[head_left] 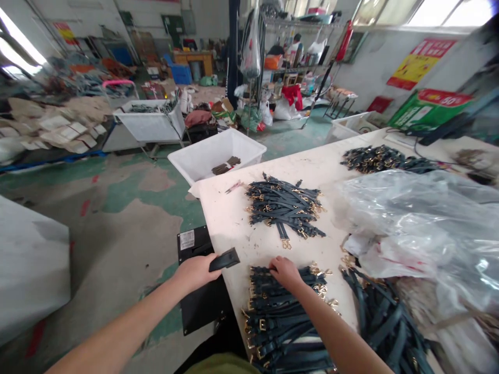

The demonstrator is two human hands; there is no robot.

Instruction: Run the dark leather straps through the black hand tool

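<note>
At the table's left edge, my left hand [197, 272] is closed round a short, flat black object [225, 259]; its exact kind is unclear. My right hand [286, 272] rests on a row of dark straps [286, 309] with gold buckles and clasps. Its fingers are curled at the top strap of that row, with the fingertips partly hidden. Just beyond both hands lies a heap of similar dark straps [284, 202] with gold snap hooks. A small pair of snips [234, 187] lies left of that heap.
The white table [218, 208] also bears clear plastic sheeting [424, 213], loose straps [390, 322] at right and another clasp pile [374, 158]. A white bin [183, 158] stands beyond the table's left corner. A black panel [198, 306] sits below the edge. A person [295, 49] is far back.
</note>
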